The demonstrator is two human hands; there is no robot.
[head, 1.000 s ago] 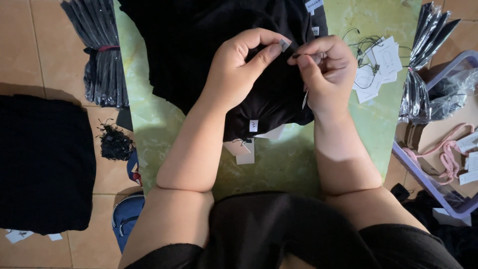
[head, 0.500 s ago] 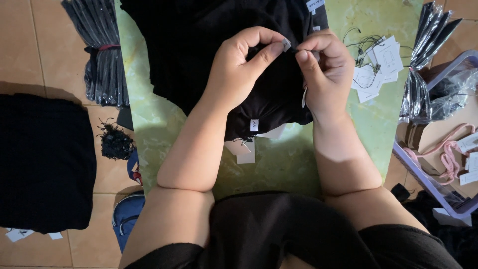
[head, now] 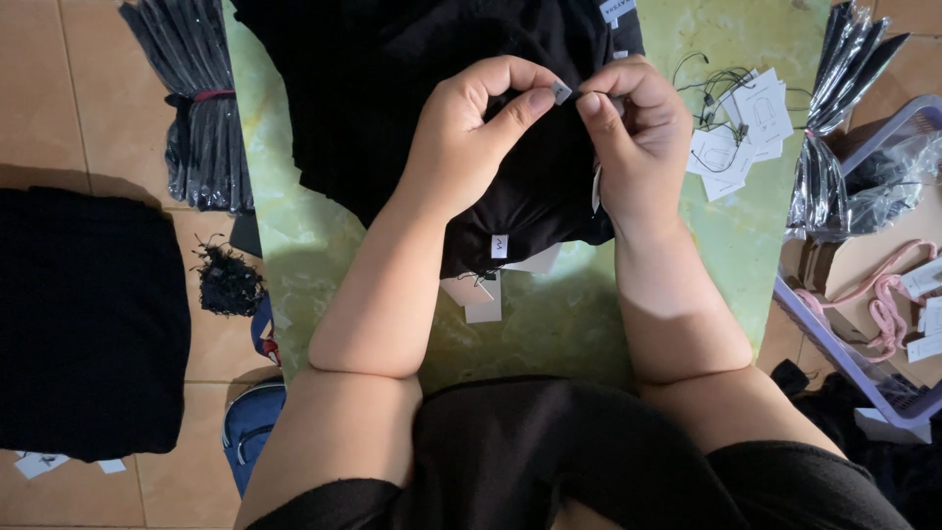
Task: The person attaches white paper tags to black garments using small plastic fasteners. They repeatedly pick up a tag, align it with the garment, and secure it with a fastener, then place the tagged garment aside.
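The left hand (head: 471, 137) pinches a small grey label (head: 560, 91) between thumb and forefinger, over the black garment (head: 412, 88) lying at the far middle of the green table (head: 549, 324); the right hand (head: 638, 132), fingers closed, grips the fabric beside it; 1 pile of white tags (head: 736, 132) lies near the right edge

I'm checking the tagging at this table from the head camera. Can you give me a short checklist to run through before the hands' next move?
1. Left hand pinches the small label on the black garment: ok.
2. Right hand closed at the label: ok.
3. What the right fingers hold: cannot tell.
4. Garment lies on the green table: ok.
5. Spare white hang tags with strings lie beside the right hand: ok.
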